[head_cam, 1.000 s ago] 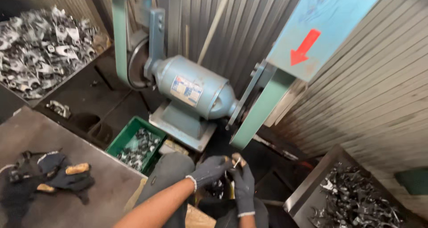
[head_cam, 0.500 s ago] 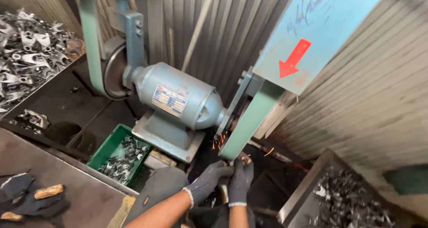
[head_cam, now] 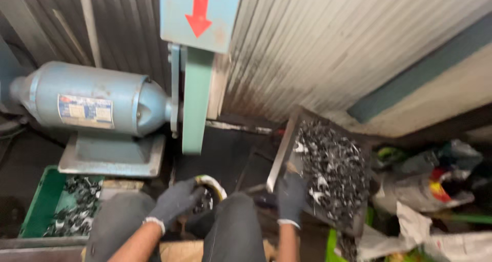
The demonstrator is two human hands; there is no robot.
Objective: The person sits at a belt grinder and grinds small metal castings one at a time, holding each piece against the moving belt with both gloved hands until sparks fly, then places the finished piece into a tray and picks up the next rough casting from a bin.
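Head view: gloved right hand (head_cam: 290,196) reaches the dark metal tray of shiny parts (head_cam: 287,134), grip unclear. Left hand (head_cam: 174,201) curls by a round bucket (head_cam: 211,182). Sharp parts could spill.

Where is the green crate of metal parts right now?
In the head view the green crate sits at the lower left, on the floor just below the blue motor and left of the person's left knee, well away from the left hand.
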